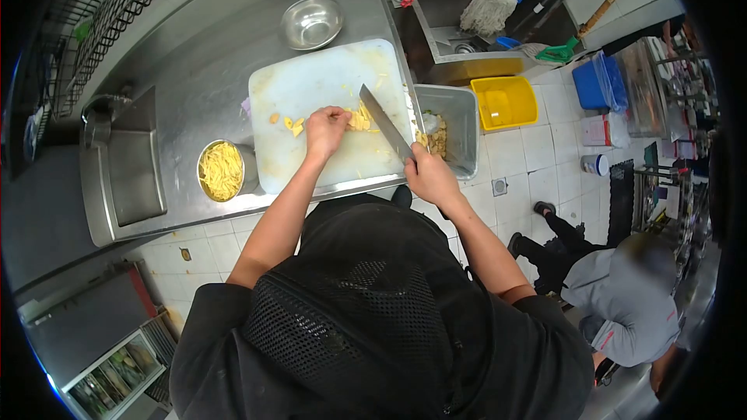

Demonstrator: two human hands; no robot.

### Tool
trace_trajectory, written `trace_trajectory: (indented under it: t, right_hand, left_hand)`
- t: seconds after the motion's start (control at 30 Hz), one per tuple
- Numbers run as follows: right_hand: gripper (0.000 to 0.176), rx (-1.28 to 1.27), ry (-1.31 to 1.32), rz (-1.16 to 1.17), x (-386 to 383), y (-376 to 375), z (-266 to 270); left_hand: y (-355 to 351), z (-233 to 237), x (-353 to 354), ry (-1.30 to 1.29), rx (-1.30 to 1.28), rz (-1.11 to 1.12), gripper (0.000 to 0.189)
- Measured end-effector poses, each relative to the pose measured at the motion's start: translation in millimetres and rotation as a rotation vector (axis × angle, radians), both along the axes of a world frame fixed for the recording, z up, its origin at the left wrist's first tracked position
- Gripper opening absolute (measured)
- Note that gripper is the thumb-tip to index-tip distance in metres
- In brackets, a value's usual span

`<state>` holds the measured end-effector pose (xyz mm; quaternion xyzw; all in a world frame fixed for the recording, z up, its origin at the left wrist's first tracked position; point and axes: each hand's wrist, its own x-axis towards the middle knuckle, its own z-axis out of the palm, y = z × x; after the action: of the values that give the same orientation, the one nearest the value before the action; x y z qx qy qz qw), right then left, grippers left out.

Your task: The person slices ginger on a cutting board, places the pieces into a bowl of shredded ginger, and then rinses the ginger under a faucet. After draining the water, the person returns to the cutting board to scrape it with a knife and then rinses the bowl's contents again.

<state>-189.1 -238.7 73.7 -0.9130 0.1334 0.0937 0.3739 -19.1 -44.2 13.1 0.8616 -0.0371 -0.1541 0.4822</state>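
I judge slicing underway: left hand (327,128) curled down on yellow pieces (359,119) at the cutting board's (311,82) right side, right hand (430,177) gripping the knife (383,120). The next cut calls for knuckles clear.

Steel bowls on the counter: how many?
2: an empty steel bowl beyond the cutting board, and a bowl of yellow strips left of it. None seems hidden.

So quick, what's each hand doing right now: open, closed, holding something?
Left hand: fingers curled, pressing down on slices on the board.
Right hand: closed around the knife handle.
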Motion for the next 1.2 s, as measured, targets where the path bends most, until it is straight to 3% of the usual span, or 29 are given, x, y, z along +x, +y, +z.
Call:
trace_trajectory:
  t: [0.13, 0.2, 0.3, 0.63, 0.9, 1.0, 1.2]
  right_hand:
    - [0.019, -0.038, 0.019, 0.033, 0.8, 5.3, 2.5]
    - [0.02, -0.054, 0.079, 0.054, 2.0, 6.5, 9.3]
    - [0.02, -0.045, 0.106, 0.057, 1.4, 7.2, 13.0]
    - [0.019, -0.07, 0.129, 0.067, -10.9, 3.1, 26.5]
    - [0.021, -0.087, 0.232, 0.112, -11.1, 14.7, 30.0]
    - [0.021, -0.083, 0.216, 0.11, -8.7, 16.8, 31.9]
    - [0.021, -0.096, 0.177, 0.091, -7.1, 16.2, 28.9]
  left_hand:
    - [5.8, 9.3, 0.0, -0.18, 0.134, -0.053, 0.02]
    - [10.7, 11.7, 4.5, -0.578, 0.174, -0.42, 0.021]
    - [4.7, 14.3, -1.2, -0.591, 0.173, -0.588, 0.021]
    - [10.8, 1.7, -11.9, -0.615, 0.225, -0.545, 0.023]
    - [28.3, 7.2, -13.8, -0.525, 0.164, -0.516, 0.048]
    - [29.8, 8.7, -10.8, -0.399, 0.174, -0.526, 0.049]
    - [27.2, 16.3, -16.5, -0.452, 0.179, -0.484, 0.042]
